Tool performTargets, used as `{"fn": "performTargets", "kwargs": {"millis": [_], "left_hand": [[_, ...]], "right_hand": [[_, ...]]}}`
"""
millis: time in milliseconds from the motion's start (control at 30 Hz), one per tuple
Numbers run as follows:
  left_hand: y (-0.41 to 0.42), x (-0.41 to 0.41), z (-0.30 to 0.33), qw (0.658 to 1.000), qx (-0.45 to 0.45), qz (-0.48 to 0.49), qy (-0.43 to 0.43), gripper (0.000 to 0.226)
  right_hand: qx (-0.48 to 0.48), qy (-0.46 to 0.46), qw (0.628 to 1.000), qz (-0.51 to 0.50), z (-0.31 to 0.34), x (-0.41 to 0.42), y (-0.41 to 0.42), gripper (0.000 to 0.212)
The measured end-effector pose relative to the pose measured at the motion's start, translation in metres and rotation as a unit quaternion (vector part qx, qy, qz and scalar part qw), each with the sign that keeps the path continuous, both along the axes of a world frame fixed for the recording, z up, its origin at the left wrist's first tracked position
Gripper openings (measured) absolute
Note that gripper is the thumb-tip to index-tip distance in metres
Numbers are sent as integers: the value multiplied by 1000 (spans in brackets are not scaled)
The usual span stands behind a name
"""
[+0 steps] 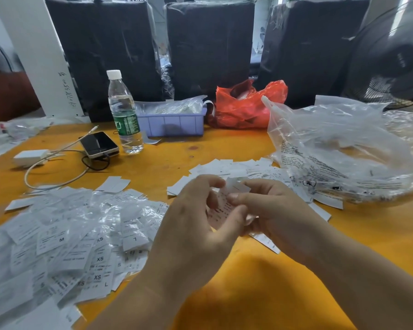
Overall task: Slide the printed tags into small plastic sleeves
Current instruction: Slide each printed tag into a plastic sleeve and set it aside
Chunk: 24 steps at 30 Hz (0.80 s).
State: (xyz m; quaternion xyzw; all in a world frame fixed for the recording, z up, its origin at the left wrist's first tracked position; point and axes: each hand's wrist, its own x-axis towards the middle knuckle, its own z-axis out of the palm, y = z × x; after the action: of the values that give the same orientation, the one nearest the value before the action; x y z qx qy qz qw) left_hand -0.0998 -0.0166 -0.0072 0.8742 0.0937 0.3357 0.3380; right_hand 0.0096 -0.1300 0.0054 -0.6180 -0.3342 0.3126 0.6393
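both hands (227, 210) pinch one printed tag (235, 188)

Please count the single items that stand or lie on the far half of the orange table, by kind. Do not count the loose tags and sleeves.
Water bottle: 1
Phone: 1
White charger: 1
Purple tray: 1
Red plastic bag: 1
Large clear bag: 1
Total: 6
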Motion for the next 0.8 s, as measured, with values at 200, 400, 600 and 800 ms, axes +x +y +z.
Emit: {"fn": "performTargets", "kwargs": {"millis": [200,400,600,800], "left_hand": [[3,1,4,985,-163,-60,7,21],[7,2,3,969,-240,-65,-1,19],[12,3,1,966,-260,-14,-7,14],[14,4,4,966,-259,20,2,18]], "right_hand": [[5,-18,1000,-2,4,0,-3,21],[-7,-11,1000,-7,5,5,-3,36],[22,44,999,-22,7,13,-5,12],[61,53,995,-59,10,10,-8,52]]}}
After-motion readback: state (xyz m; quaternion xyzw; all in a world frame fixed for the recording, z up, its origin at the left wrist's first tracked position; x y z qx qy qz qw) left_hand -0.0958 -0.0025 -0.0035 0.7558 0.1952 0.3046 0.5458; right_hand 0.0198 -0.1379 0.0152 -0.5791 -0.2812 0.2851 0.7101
